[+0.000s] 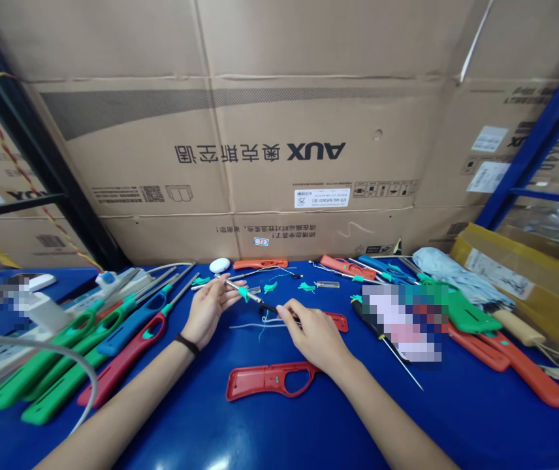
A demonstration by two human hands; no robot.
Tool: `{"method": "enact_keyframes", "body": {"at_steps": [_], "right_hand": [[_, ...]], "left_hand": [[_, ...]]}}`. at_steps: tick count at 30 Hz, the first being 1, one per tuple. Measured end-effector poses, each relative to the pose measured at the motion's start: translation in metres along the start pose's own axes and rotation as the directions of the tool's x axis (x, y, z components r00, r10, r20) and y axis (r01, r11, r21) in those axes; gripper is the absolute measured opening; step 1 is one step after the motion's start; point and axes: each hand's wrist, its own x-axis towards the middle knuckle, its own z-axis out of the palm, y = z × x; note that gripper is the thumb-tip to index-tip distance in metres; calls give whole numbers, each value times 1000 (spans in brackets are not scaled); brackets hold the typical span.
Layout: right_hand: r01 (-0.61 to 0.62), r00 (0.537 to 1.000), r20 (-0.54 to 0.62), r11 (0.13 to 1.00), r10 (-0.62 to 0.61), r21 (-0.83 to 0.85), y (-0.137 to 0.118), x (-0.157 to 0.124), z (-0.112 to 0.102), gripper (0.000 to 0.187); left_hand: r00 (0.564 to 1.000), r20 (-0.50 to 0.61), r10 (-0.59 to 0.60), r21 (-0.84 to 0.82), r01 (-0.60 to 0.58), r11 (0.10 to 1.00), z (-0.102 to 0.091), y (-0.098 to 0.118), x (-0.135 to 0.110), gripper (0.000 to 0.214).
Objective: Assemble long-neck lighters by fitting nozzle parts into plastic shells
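Left hand (pixel 208 310) has its fingers closed round a metal lighter barrel (pixel 255 297), held above the bench; right hand (pixel 313 334) pinches its far end. A red shell (pixel 270 380) lies bare, whole lighters (pixel 127 356) sit left, teal clips (pixel 270 287) lie loose.

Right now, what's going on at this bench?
A person holds a thin metal lighter tube in the left hand, while the right hand pinches its far end above some thin wires. A red lighter shell lies just below, and more lighters lie on the blue bench.
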Motion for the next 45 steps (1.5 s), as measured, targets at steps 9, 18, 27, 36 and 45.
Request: {"method": "enact_keyframes", "body": {"at_steps": [9,18,27,36,45], "right_hand": [[-74,991,104,995,81,-70,7,-1,-8,5],[-37,975,222,999,29,33,10,-3,-15,26],[77,974,205,993,-93,85,15,0,-3,11],[72,994,48,937,-95,342,16,3,0,11],[126,992,-88,857,-94,499,10,7,-9,24]], "left_hand": [[988,-156,14,-22,-18,1000,-5,2,5,12],[991,-127,30,13,-29,999,-4,1,3,10],[996,-56,73,117,-66,991,-7,-3,4,19],[887,354,295,461,-440,770,-3,14,-7,22],[797,555,237,645,-593,482,0,20,-23,37]]}}
